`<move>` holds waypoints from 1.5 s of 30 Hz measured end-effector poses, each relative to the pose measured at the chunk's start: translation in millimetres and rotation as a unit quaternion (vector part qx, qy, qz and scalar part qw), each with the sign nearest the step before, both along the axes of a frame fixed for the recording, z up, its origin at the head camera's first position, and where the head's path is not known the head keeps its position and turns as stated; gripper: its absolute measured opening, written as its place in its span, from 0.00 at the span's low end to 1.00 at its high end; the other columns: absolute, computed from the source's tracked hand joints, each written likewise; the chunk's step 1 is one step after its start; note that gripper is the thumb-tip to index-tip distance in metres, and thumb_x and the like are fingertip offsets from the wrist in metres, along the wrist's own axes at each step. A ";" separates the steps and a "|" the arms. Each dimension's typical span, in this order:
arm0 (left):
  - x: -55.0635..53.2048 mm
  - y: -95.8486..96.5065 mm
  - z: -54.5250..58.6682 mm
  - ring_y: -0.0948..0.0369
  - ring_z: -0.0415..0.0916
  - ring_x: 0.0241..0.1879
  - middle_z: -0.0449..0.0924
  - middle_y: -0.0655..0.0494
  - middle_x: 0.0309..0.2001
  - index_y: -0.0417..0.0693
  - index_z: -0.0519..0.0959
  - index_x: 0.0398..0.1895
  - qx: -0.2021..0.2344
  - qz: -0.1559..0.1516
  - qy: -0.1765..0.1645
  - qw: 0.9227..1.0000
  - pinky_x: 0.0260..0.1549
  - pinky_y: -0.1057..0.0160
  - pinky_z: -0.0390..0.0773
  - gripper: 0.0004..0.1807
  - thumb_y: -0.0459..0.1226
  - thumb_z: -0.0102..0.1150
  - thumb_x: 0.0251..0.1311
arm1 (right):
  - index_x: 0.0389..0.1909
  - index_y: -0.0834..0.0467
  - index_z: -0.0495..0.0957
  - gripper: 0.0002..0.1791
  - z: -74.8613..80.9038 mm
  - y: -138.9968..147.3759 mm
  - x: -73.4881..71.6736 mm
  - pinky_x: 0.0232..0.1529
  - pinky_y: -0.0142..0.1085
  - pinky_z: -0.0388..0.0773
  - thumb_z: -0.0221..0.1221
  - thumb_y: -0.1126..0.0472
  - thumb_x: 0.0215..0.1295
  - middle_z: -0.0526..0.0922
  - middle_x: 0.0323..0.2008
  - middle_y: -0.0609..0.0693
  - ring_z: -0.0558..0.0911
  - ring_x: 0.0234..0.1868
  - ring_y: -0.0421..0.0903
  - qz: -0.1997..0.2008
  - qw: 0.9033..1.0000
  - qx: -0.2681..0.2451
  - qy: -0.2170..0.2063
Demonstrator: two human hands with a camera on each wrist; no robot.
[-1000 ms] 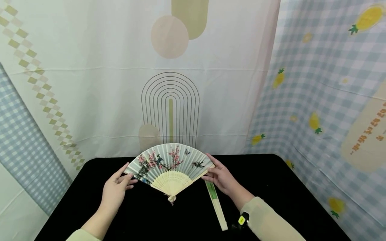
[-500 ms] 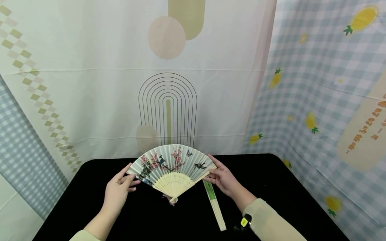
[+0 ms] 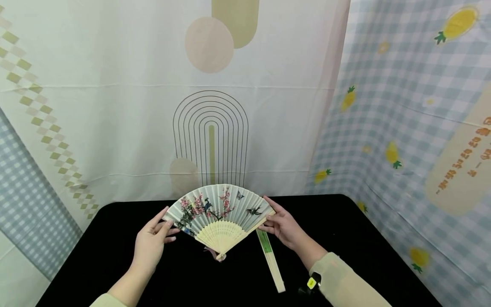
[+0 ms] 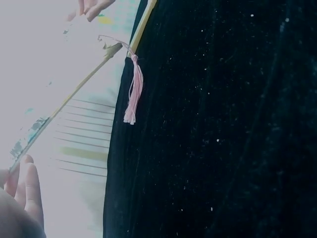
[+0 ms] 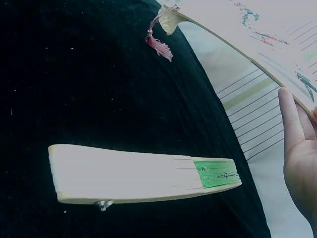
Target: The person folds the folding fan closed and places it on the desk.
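Observation:
An open folding fan [image 3: 220, 213] with pale grey-white leaf, pink blossoms, birds and cream ribs is held up over the black table. My left hand [image 3: 151, 243] pinches its left outer edge between thumb and fingers. At the right outer edge, my right hand [image 3: 284, 226] grips the fan the same way. From the pivot at the bottom hangs a pink tassel [image 4: 133, 91], clear in the left wrist view. A second folding fan [image 5: 143, 173], folded, with cream ribs and a green leaf, lies on the table below my right hand.
The black cloth-covered table [image 3: 184, 281] carries small light specks. Behind it hangs a white curtain [image 3: 126, 128] with printed arches. To the right is a blue checked curtain [image 3: 383, 106] with pineapples.
The fan stays spread between both hands, its pivot swinging slightly so the tassel shows more to the left. The head view has shifted slightly; the folded fan stays put.

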State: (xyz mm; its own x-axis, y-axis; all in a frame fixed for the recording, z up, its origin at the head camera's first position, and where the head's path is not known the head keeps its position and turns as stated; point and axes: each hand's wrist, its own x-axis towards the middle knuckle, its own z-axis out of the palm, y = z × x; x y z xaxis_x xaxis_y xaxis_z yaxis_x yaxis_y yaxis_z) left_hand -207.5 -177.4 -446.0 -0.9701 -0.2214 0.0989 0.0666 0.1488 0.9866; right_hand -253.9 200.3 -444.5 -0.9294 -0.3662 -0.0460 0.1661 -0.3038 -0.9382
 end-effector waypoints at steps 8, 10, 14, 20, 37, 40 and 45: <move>1.9 0.8 1.2 0.63 0.85 0.38 0.83 0.42 0.48 0.61 0.67 0.73 -0.008 -0.005 0.002 1.000 0.35 0.65 0.85 0.26 0.41 0.54 0.73 | 0.80 0.46 0.47 0.37 1.0 1.3 -0.1 0.53 0.43 0.81 0.43 0.72 0.76 0.60 0.73 0.60 0.81 0.57 0.50 0.008 1.000 -0.003 -0.009; 2.0 0.9 2.2 0.62 0.85 0.39 0.83 0.43 0.48 0.63 0.67 0.73 -0.012 -0.005 0.000 1.000 0.35 0.65 0.85 0.26 0.42 0.54 0.73 | 0.80 0.46 0.47 0.37 1.3 1.7 -0.5 0.53 0.43 0.81 0.43 0.72 0.76 0.63 0.72 0.59 0.81 0.56 0.50 0.011 1.000 -0.003 -0.008; 2.0 1.1 2.7 0.59 0.86 0.40 0.83 0.43 0.48 0.63 0.67 0.73 -0.021 -0.005 -0.001 1.000 0.35 0.66 0.85 0.26 0.42 0.54 0.73 | 0.80 0.46 0.47 0.37 1.9 1.3 -0.6 0.53 0.44 0.81 0.44 0.72 0.76 0.72 0.65 0.56 0.83 0.52 0.48 0.013 1.000 0.000 -0.005; 3.3 3.7 2.1 0.59 0.86 0.39 0.84 0.43 0.47 0.61 0.68 0.72 -0.023 -0.001 0.012 1.000 0.34 0.66 0.85 0.26 0.41 0.55 0.73 | 0.80 0.47 0.47 0.37 1.5 0.8 0.7 0.52 0.43 0.81 0.45 0.71 0.76 0.63 0.72 0.59 0.81 0.56 0.50 0.021 1.000 0.002 0.004; -0.5 18.5 -5.3 0.56 0.85 0.35 0.85 0.47 0.41 0.59 0.72 0.69 -0.040 0.021 0.035 0.998 0.29 0.66 0.83 0.24 0.41 0.59 0.70 | 0.79 0.48 0.50 0.35 1.5 -1.0 4.0 0.54 0.46 0.81 0.45 0.71 0.76 0.64 0.71 0.61 0.84 0.48 0.48 0.023 0.999 0.047 0.009; -0.8 21.9 -5.9 0.61 0.84 0.33 0.84 0.49 0.41 0.61 0.73 0.68 -0.052 0.026 0.034 0.998 0.29 0.66 0.83 0.24 0.42 0.59 0.70 | 0.79 0.48 0.51 0.35 0.8 -2.3 4.5 0.54 0.47 0.80 0.45 0.71 0.76 0.72 0.62 0.57 0.79 0.35 0.42 0.023 0.997 0.066 0.019; -1.1 26.8 -5.9 0.63 0.83 0.33 0.83 0.49 0.43 0.61 0.73 0.68 -0.059 0.028 0.030 0.997 0.28 0.66 0.83 0.24 0.44 0.59 0.70 | 0.79 0.49 0.51 0.35 0.7 -3.7 3.9 0.54 0.47 0.80 0.45 0.71 0.76 0.64 0.28 0.46 0.61 0.23 0.40 0.020 0.995 0.087 0.033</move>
State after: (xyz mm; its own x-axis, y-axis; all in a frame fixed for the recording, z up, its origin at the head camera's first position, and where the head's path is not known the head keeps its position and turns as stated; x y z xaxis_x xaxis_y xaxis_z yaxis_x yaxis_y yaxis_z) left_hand -208.7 -150.6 -451.9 -0.9483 -0.2582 0.1843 0.1126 0.2693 0.9565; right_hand -250.0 196.7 -443.8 -0.9171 -0.3953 -0.0521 0.1120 -0.1301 -0.9852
